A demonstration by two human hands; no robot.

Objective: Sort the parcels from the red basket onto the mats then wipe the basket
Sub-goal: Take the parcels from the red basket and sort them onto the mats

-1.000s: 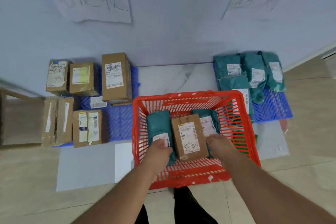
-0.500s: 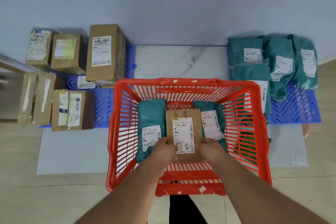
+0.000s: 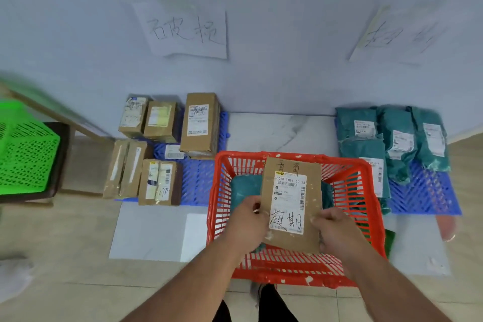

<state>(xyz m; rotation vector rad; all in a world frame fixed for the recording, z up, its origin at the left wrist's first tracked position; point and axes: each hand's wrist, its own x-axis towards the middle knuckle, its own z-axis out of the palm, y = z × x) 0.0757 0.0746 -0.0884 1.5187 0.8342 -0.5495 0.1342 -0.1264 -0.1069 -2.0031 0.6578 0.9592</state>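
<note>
A red basket [image 3: 366, 180] stands on the floor in front of me. Above it I hold a flat brown cardboard parcel [image 3: 291, 191] with a white label and handwriting. My left hand [image 3: 248, 219] grips its lower left edge and my right hand [image 3: 332, 227] grips its lower right edge. Two teal bag parcels stay in the basket, one at the left [image 3: 243, 188], one mostly hidden at the right [image 3: 327, 195]. The left blue mat [image 3: 198, 180] carries several brown boxes [image 3: 200, 123]. The right blue mat [image 3: 423, 196] carries several teal bags [image 3: 400, 136].
A green basket [image 3: 26, 149] sits on a dark stool at the far left. Two handwritten paper signs hang on the wall, one [image 3: 185, 31] above the boxes and one [image 3: 397, 34] above the bags. White sheets [image 3: 154, 232] lie on the tiled floor.
Both hands took hold of the brown parcel and lifted it out of the basket towards me. My view swung up and left, bringing the wall signs and green basket into sight.
</note>
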